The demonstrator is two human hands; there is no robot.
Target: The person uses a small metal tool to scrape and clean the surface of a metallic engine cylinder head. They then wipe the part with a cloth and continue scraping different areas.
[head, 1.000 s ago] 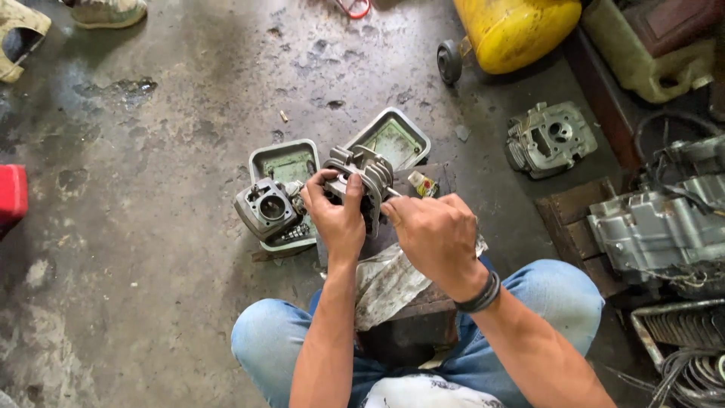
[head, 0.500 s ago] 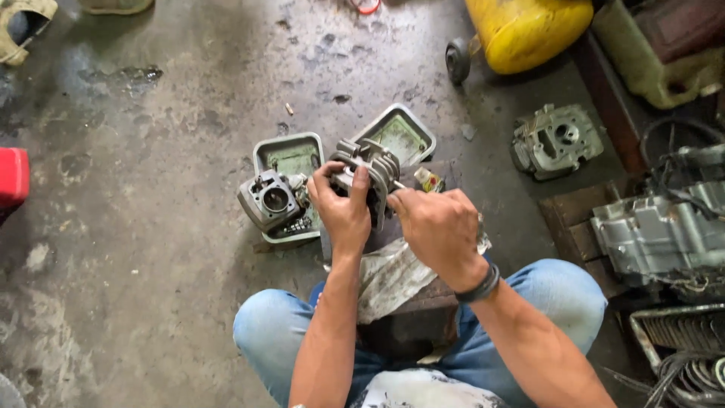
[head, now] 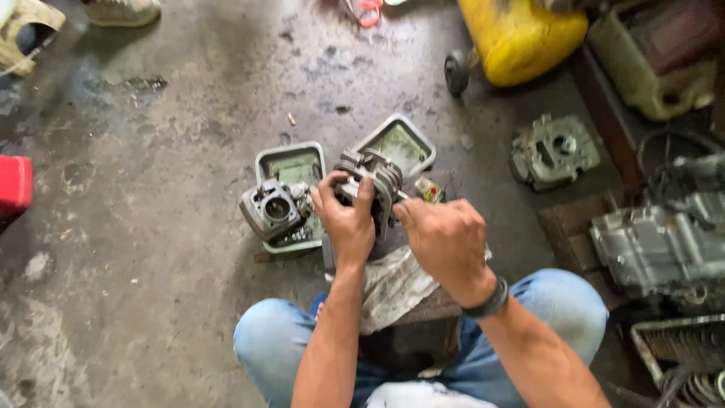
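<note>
While my left hand (head: 349, 219) wraps the finned cylinder (head: 374, 187), hiding its lower half, my right hand's (head: 445, 238) grip is curled closed; I can't tell on what.

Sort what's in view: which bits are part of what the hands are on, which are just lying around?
In hand:
- finned engine cylinder, gripped by left hand
- right hand, at the cylinder's side
- rag underneath

Lying about:
- two green trays
- cylinder head on the near tray
- engine cover
- engine block
- yellow tank
- red box
</note>
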